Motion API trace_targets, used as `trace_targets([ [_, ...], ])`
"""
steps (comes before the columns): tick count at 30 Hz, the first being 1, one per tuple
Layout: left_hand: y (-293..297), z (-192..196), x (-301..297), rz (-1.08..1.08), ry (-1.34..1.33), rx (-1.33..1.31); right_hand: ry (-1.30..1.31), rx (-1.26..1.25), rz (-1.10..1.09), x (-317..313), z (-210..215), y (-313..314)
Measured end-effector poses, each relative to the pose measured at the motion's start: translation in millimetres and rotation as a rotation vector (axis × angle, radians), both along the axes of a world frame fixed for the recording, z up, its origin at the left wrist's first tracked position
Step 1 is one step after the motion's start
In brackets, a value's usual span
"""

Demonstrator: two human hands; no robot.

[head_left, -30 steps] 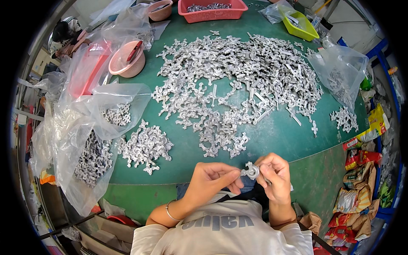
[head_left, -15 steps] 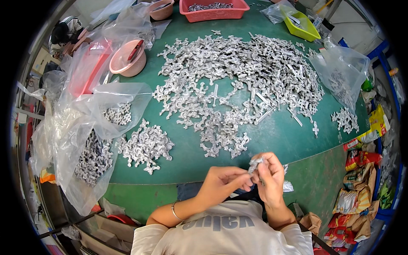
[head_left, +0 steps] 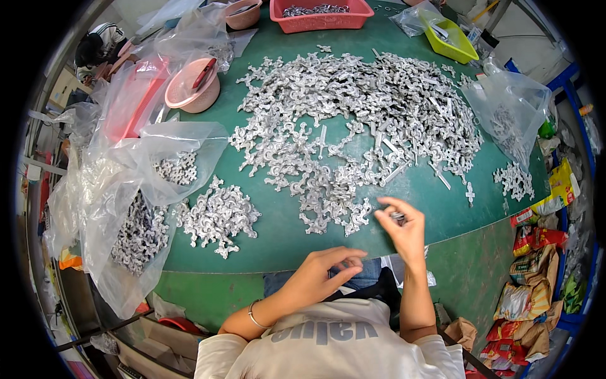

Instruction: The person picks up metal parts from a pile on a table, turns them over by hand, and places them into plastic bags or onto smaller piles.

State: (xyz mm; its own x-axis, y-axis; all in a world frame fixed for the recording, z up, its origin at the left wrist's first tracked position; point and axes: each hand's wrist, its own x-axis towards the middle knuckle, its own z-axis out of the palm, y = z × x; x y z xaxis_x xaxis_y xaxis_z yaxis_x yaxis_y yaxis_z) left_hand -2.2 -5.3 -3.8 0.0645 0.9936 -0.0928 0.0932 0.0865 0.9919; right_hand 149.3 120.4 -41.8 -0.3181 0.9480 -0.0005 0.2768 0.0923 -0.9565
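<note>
My right hand is above the table's near edge, just right of the loose silver metal parts. Its curled fingers hold small silver metal pieces, while thumb and forefinger stand apart. My left hand is at the table's near edge, in front of my body, with thumb and fingers apart and nothing visible in them. A large heap of silver cross-shaped metal parts spreads over the green table. Left of its near end lies a smaller pile of curved silver parts.
Clear plastic bags with metal parts lie at left, beside a pink bowl holding a red-handled tool. A pink tray and yellow-green basket stand far back. Another bag is at right. Someone sits at far left.
My hands have come apart. The right one has moved forward to the parts with small pieces in its fingers; the left has stayed near my body and its fingers have spread.
</note>
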Motion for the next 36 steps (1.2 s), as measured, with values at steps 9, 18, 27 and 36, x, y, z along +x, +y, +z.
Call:
trace_targets([
  [9, -2, -1, -3, 0.000, 0.006, -0.001, -0.381, 0.465, 0.167, -6, 10, 1],
  [18, -1, -5, -7, 0.073, -0.073, -0.050, -0.092, 0.196, -0.060, 3, -1, 5],
  [27, 1, -5, -6, 0.066, -0.073, -0.043, -0.099, 0.301, -0.121, 3, 3, 2],
  [36, 9, -2, 4, 0.364, -0.394, 0.048, 0.456, -0.314, -0.094, 3, 30, -29],
])
